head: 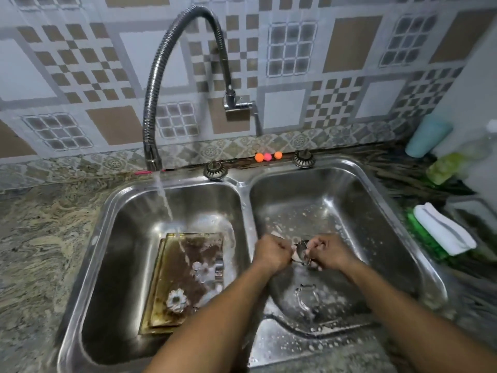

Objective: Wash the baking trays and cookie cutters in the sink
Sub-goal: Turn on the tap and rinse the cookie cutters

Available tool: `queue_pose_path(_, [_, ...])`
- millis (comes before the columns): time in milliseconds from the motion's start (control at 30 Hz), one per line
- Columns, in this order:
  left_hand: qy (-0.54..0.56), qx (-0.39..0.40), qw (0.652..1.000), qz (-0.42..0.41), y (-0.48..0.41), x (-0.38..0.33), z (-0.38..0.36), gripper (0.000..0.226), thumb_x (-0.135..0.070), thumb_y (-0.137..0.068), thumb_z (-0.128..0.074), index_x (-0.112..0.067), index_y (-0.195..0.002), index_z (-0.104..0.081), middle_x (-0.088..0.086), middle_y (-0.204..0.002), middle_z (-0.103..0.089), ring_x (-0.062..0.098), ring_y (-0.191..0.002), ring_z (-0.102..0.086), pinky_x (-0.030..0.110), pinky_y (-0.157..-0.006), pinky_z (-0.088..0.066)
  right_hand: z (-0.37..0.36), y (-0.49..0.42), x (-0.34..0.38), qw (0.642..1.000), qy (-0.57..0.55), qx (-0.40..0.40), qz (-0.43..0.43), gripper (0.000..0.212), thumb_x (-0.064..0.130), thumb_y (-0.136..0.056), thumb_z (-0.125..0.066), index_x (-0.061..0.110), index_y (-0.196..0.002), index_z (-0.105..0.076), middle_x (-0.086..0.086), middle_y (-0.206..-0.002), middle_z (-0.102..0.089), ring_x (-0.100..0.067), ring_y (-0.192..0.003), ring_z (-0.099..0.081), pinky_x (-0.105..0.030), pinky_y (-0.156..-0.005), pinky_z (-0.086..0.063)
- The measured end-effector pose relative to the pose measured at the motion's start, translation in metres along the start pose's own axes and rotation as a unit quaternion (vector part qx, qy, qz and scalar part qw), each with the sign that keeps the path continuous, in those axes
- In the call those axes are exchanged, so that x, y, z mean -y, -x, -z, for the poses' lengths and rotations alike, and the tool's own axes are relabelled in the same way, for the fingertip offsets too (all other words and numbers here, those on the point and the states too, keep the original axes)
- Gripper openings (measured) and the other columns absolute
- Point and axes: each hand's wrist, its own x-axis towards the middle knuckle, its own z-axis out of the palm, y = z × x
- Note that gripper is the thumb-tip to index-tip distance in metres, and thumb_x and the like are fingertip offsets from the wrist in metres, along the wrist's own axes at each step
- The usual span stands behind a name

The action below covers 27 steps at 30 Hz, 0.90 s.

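A cookie cutter (303,254) is pinched by the right hand (332,251) over the right basin (349,195); what the curled left hand (271,253) holds cannot be told.

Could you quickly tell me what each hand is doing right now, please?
Left hand: closed, curled round a pale pad, seemingly a sponge.
Right hand: closed, pinching the metal cookie cutter.
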Motion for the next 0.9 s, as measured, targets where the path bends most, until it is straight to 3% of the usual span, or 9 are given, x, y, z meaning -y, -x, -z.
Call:
queue_pose_path(67, [-0.035, 0.053, 0.997, 0.043, -0.008, -0.001, -0.027, 0.025, -0.011, -0.090, -0.063, -0.010, -0.065, -0.062, -0.003, -0.063, -0.056, 0.013, -0.070, -0.057, 0.021, -0.063, -0.047, 0.004, -0.016, -0.035, 0.997, 0.070, 0.028, -0.035, 0.009, 0.007, -0.077, -0.074, 0.011, -0.071, -0.068, -0.005, -0.060, -0.068, -0.007, -0.048, -0.063, -0.029, -0.050, -0.053])
queue_pose_path(133, [-0.058, 0.104, 0.988, 0.100, -0.011, 0.002, -0.048, 0.027, -0.011, -0.094, -0.057, -0.015, -0.067, -0.054, -0.002, -0.069, -0.055, 0.017, -0.075, -0.059, 0.027, -0.073, -0.055, 0.003, -0.027, -0.064, 0.988, 0.118, 0.065, -0.076, 0.005, 0.010, -0.076, -0.070, 0.009, -0.071, -0.067, -0.012, -0.065, -0.071, -0.024, -0.059, -0.071, -0.042, -0.056, -0.059])
queue_pose_path(233, [-0.102, 0.141, 0.976, 0.132, -0.011, 0.009, -0.067, 0.031, -0.014, -0.097, -0.053, -0.019, -0.067, -0.047, -0.002, -0.070, -0.050, 0.020, -0.079, -0.058, 0.030, -0.077, -0.054, -0.003, -0.026, -0.077, 0.974, 0.175, 0.111, -0.092, 0.009, 0.009, -0.084, -0.066, 0.007, -0.074, -0.066, -0.013, -0.066, -0.070, -0.021, -0.050, -0.066, -0.028, -0.045, -0.052])
queue_pose_path(333, [-0.137, 0.158, 0.967, 0.143, -0.011, 0.013, -0.077, 0.035, -0.017, -0.100, -0.051, -0.019, -0.066, -0.044, -0.003, -0.069, -0.046, 0.015, -0.065, -0.050, 0.021, -0.060, -0.044, -0.011, -0.030, -0.083, 0.962, 0.206, 0.147, -0.101, 0.021, 0.007, -0.085, -0.063, 0.007, -0.065, -0.067, -0.008, -0.050, -0.065, -0.019, -0.044, -0.063, -0.022, -0.042, -0.047])
queue_pose_path(433, [-0.143, 0.186, 0.956, 0.175, -0.009, 0.017, -0.081, 0.033, -0.018, -0.101, -0.050, -0.020, -0.068, -0.047, -0.003, -0.072, -0.051, 0.020, -0.079, -0.058, 0.031, -0.078, -0.056, -0.021, -0.032, -0.091, 0.946, 0.249, 0.175, -0.109, 0.014, 0.014, -0.084, -0.065, 0.007, -0.074, -0.071, -0.008, -0.060, -0.071, -0.019, -0.053, -0.069, -0.028, -0.054, -0.057])
queue_pose_path(567, [-0.106, 0.212, 0.956, 0.175, -0.003, 0.008, -0.065, 0.028, -0.016, -0.101, -0.053, -0.018, -0.073, -0.052, -0.003, -0.070, -0.053, 0.008, -0.058, -0.051, 0.012, -0.044, -0.046, -0.016, -0.027, -0.077, 0.933, 0.308, 0.174, -0.067, 0.012, 0.024, -0.083, -0.064, 0.012, -0.084, -0.063, -0.015, -0.088, -0.072, -0.026, -0.077, -0.071, -0.027, -0.061, -0.051])
queue_pose_path(700, [0.030, 0.160, 0.977, 0.136, -0.002, 0.003, -0.024, 0.018, -0.002, -0.095, -0.053, -0.005, -0.089, -0.070, 0.015, -0.086, -0.066, 0.024, -0.071, -0.061, 0.034, -0.068, -0.057, -0.008, -0.030, -0.024, 0.964, 0.249, 0.092, -0.005, 0.014, 0.025, -0.083, -0.060, 0.013, -0.086, -0.066, -0.009, -0.085, -0.068, -0.030, -0.081, -0.069, -0.031, -0.064, -0.053])
queue_pose_path(800, [0.189, 0.081, 0.971, 0.121, 0.007, -0.002, 0.020, 0.018, 0.005, -0.097, -0.049, -0.002, -0.093, -0.065, 0.018, -0.077, -0.065, 0.027, -0.061, -0.060, 0.030, -0.054, -0.052, -0.028, -0.027, 0.030, 0.990, 0.130, 0.016, 0.050, 0.017, 0.022, -0.082, -0.060, 0.014, -0.067, -0.060, -0.005, -0.069, -0.067, -0.026, -0.069, -0.067, -0.028, -0.059, -0.049])
queue_pose_path(900, [0.208, 0.029, 0.974, 0.087, 0.020, 0.011, 0.069, 0.027, 0.009, -0.096, -0.044, -0.006, -0.084, -0.062, 0.008, -0.062, -0.065, 0.021, -0.051, -0.057, 0.022, -0.044, -0.046, -0.068, -0.006, 0.084, 0.996, 0.023, -0.005, 0.091, 0.018, 0.018, -0.083, -0.056, 0.012, -0.069, -0.066, -0.006, -0.058, -0.069, -0.021, -0.055, -0.067, -0.030, -0.059, -0.054])
